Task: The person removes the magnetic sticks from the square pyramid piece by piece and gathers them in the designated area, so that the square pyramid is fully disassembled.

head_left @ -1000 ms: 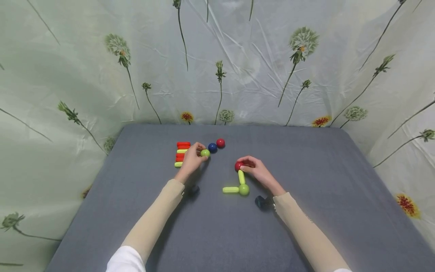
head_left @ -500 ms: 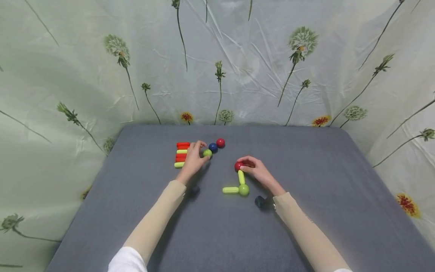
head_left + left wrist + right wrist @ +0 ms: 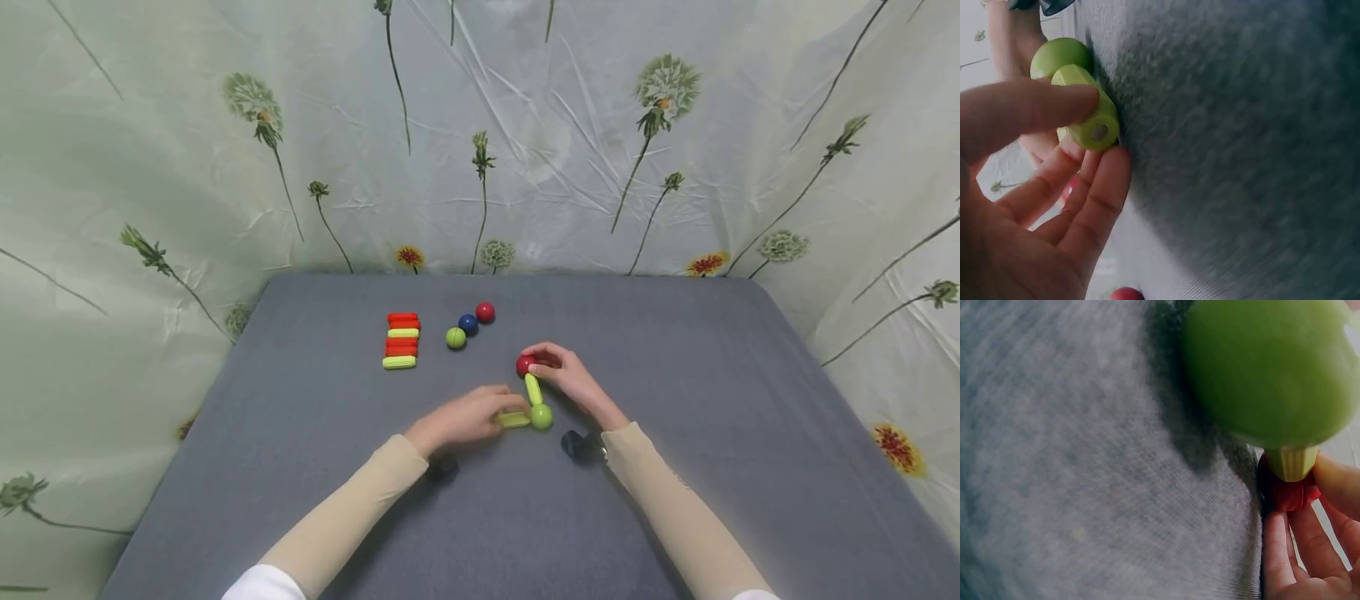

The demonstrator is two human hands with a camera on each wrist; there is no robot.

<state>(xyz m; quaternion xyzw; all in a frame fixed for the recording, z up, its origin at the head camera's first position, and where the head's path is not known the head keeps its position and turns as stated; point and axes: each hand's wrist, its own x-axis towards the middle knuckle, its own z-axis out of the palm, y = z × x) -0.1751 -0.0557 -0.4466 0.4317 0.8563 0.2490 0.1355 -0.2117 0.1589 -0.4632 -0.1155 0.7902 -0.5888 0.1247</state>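
An L-shaped piece lies on the grey table. In it a green ball (image 3: 541,417) joins two yellow-green ribbed rods, one reaching left and one reaching away. My left hand (image 3: 472,414) pinches the left rod (image 3: 1099,131) between thumb and fingers; a small round metal spot shows on the rod's end. With thumb and fingertips, my right hand (image 3: 570,380) holds a red ball (image 3: 524,365) at the far end of the other rod (image 3: 533,389). Up close in the right wrist view, the green ball (image 3: 1266,369) hides part of that rod.
Several red and yellow-green rods (image 3: 402,342) lie stacked in a row at the back left. Beside them a loose green ball (image 3: 456,337), a blue ball (image 3: 468,324) and another red ball (image 3: 485,312) form a slanting line. A flower-print curtain (image 3: 555,192) hangs behind the table.
My left hand has left the loose green ball beside the blue one and come forward and right to the left rod of the L. The right hand stays on its red ball.
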